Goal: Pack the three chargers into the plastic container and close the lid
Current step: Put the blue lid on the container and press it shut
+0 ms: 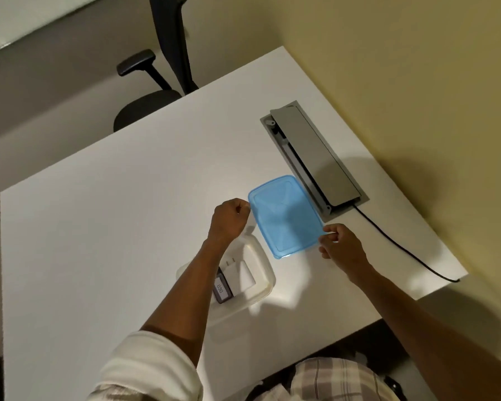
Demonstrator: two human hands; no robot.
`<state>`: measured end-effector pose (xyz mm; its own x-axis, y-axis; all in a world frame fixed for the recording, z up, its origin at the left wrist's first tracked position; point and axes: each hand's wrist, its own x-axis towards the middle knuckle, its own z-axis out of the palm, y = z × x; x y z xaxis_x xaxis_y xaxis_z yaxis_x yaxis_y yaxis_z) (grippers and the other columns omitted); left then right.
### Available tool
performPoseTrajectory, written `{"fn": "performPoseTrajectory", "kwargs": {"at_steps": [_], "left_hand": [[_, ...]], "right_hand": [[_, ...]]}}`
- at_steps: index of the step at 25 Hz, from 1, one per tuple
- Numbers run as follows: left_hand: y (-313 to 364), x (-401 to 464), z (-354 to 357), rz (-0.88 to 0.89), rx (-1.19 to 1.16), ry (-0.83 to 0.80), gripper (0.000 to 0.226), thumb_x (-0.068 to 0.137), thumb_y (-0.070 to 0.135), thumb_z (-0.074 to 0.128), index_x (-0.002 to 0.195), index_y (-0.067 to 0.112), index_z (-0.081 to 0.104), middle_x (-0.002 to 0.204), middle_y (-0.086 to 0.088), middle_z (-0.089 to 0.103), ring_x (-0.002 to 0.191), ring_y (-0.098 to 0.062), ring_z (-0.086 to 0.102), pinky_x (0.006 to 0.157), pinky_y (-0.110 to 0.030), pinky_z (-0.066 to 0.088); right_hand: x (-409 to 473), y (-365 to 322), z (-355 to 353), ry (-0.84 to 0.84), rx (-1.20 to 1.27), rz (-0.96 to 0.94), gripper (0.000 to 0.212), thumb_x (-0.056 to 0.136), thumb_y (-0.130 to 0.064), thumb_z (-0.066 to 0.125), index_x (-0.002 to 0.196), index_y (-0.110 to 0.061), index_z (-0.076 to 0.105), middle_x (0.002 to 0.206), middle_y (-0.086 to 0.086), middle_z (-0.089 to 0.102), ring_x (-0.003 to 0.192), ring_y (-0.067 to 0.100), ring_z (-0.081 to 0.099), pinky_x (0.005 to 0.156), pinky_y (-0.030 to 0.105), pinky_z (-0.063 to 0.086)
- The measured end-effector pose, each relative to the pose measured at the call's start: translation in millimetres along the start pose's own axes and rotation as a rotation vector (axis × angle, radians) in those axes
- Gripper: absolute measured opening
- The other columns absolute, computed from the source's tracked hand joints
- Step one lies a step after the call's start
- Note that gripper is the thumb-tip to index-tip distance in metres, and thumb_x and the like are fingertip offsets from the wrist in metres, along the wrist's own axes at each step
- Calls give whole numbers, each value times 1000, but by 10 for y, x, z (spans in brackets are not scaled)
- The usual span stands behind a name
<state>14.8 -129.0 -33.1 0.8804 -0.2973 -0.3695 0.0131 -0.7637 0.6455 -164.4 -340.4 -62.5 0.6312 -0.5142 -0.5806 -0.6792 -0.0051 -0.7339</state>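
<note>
On the white bench [99, 227], the blue lid [285, 215] is held by its two opposite edges, beside the clear plastic container [261, 273] and not yet over it. The left hand [232, 218] is closed in a pinch on the lid's far left edge; the right hand [340, 244] is pinched on the lid's near right corner. The container stands open just beneath the left forearm. At least two chargers are seen inside: a white one [237, 273] with its prongs showing and a dark one [222, 289] bearing a label. Whether a third is inside cannot be told, as the forearm hides part of the interior.

The step in hand is judged to be placing the lid. The count of chargers is to be confirmed first. The lid is then to be kept level, its corners matched to the container's rim, and the edges pressed down all round until seated. Prongs must be kept below the rim.
</note>
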Motion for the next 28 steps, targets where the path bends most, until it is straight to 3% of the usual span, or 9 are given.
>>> {"fn": "performPoseTrajectory", "kwargs": {"at_steps": [3,6,10,13,17,21,25,28], "left_hand": [[70,257,158,3,89,-50,29,96,26,57,117,10,69,117,-8,72,110,-28,65,92,-26,44],[102,490,271,41,149,-76,30,93,25,61,115,4,65,113,-16,69,109,-36,64,81,-28,41],[103,672,333,-23,225,-104,55,95,29,59,140,0,48,139,-23,55,129,-39,52,103,-37,40],[92,718,368,-31,246,-126,56,95,32,59,140,1,48,134,-22,59,123,-38,56,94,-34,41],[117,699,381,9,194,-128,43,91,32,65,120,1,59,112,-18,66,101,-36,65,77,-28,40],[119,623,309,21,165,-118,39,90,31,65,114,0,62,109,-21,66,98,-37,65,79,-37,52],[158,445,133,67,75,-28,34,91,32,63,109,2,65,98,-7,67,88,-30,66,62,-21,40],[201,259,-87,65,-40,61,44,96,34,61,129,6,59,111,4,59,99,-21,61,78,-20,43]], "right_hand": [[129,146,-97,-26,78,122,28,87,-19,62,114,-15,58,87,8,71,73,21,71,65,31,59],[215,237,-138,-51,177,213,23,89,-17,62,112,-13,58,90,12,70,76,23,70,71,35,61],[259,254,-102,-81,291,291,17,89,-14,61,105,-9,61,92,16,70,75,23,70,71,35,62],[270,218,-56,-99,333,305,11,89,-12,60,100,-10,62,94,17,70,79,24,70,71,35,62],[291,152,-16,-101,345,297,9,91,-11,59,100,-10,62,98,18,69,84,26,71,72,34,61],[266,92,15,-90,359,302,15,92,-15,60,105,-8,61,90,17,71,84,28,71,85,42,60],[168,-129,30,-31,241,202,22,91,-19,60,109,-8,58,92,14,70,89,32,72,87,47,58],[54,-393,12,11,112,46,25,88,-26,60,109,-12,57,92,8,70,81,23,72,81,43,60]]}}
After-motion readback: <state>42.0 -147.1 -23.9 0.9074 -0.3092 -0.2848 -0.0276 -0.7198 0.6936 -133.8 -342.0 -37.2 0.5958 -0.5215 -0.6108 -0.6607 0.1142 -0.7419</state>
